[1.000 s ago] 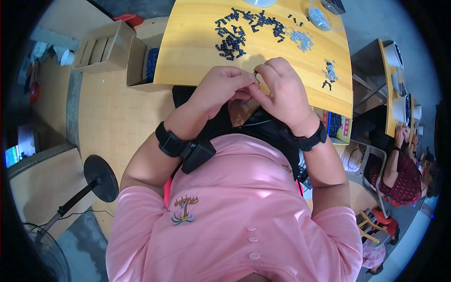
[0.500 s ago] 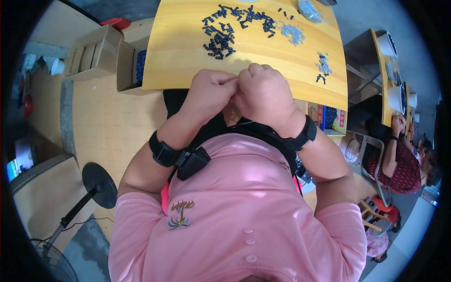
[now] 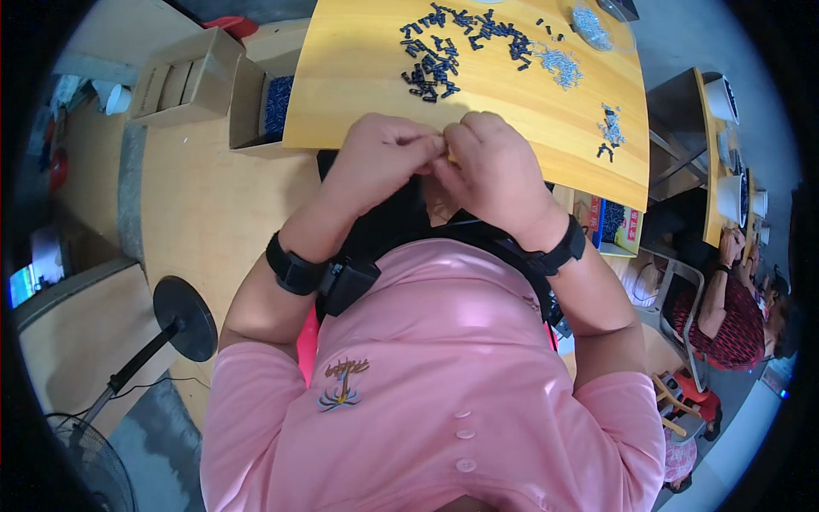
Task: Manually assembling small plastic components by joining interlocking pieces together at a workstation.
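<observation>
My left hand and my right hand meet over the near edge of the wooden table. The fingers of both are pinched together, fingertips touching; whatever lies between them is too small and hidden to name. Beyond them on the tabletop lies a loose heap of small black parts. To its right is a pile of small clear or silvery pieces. Closer to the right edge sits a smaller group of clear pieces, with a few black parts beside it.
A clear dish of small pieces stands at the far right corner. Left of the table are cardboard boxes, one holding dark parts. A box of dark parts sits under the right edge. A fan stands lower left; other people sit at right.
The view has shifted, so the table and its piles appear further right. My hands stay together, pinched, with the fingers slightly rearranged.
</observation>
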The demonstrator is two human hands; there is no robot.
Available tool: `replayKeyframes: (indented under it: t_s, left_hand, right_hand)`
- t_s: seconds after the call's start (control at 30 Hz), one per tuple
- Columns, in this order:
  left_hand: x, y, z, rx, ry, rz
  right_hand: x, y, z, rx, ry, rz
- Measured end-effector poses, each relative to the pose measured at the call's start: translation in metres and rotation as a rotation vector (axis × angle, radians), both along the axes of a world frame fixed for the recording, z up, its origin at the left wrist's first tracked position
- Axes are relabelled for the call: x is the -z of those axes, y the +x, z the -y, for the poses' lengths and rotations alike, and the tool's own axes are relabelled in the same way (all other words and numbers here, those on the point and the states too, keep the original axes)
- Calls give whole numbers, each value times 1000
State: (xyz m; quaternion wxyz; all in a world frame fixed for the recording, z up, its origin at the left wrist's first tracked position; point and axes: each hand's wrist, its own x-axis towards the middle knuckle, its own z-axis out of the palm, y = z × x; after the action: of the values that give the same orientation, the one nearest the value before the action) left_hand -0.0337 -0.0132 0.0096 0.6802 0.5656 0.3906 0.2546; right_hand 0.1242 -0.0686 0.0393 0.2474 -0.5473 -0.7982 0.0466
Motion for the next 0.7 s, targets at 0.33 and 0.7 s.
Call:
replayKeyframes:
  t_s: [0.33,0.7]
  left_hand:
    - [19,-113,-76,-662,-120,108]
    - [107,-173,-173,-710,-398,40]
  right_hand:
    - [21,46,6,207,-206,-125]
    - [35,42,5,224,-138,-216]
